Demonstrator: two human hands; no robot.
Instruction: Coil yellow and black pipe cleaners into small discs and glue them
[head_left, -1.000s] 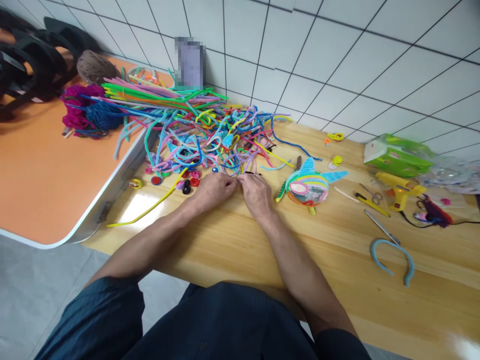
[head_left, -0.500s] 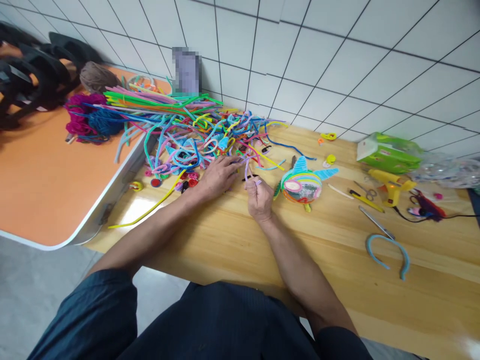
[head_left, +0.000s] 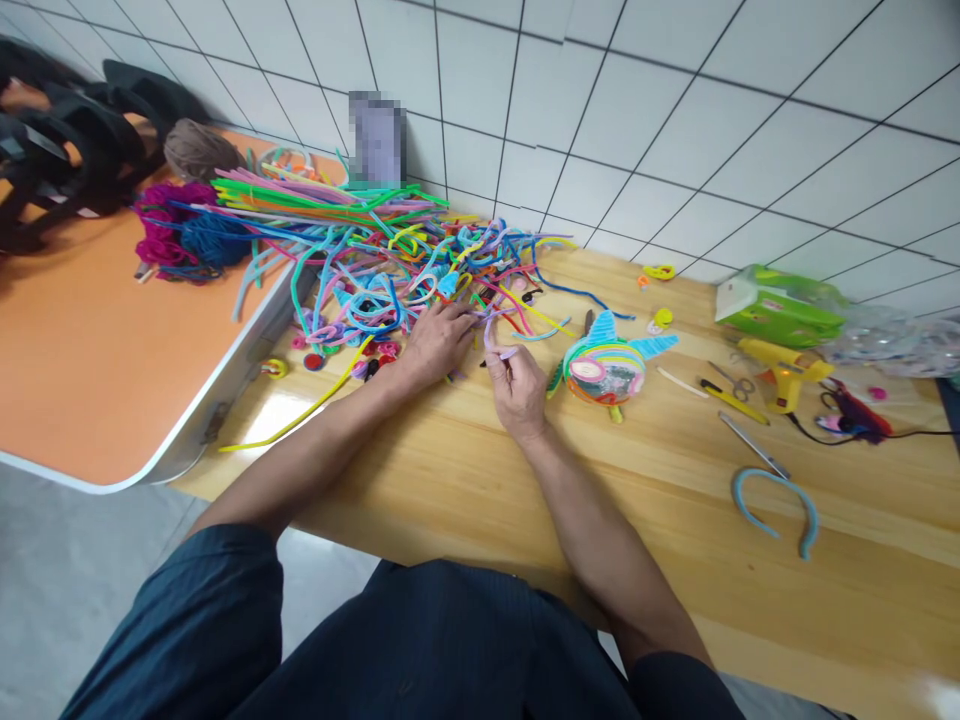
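A thin purple pipe cleaner (head_left: 489, 332) rises in a curve from my right hand (head_left: 517, 388), whose fingers are closed on it. My left hand (head_left: 437, 345) lies palm down at the front edge of a tangled heap of coloured pipe cleaners (head_left: 360, 285), its fingers spread a little and reaching towards the purple strand; what lies under them is hidden. Right of my right hand sits a round fish-like piece (head_left: 606, 370) with striped coils and light blue fins. A long yellow pipe cleaner (head_left: 300, 425) runs out below my left forearm.
Magenta and blue yarn (head_left: 176, 230) lies on the orange table (head_left: 82, 350) at left. Towards the right are a yellow glue gun (head_left: 780, 370) with its cable, a yellow cutter (head_left: 735, 400), scissors (head_left: 741, 385), a blue curved band (head_left: 776, 480) and a green pack (head_left: 776, 305).
My right hand has shifted slightly left with the purple pipe cleaner, which has tilted. My left hand lies a little flatter, at nearly the same place.
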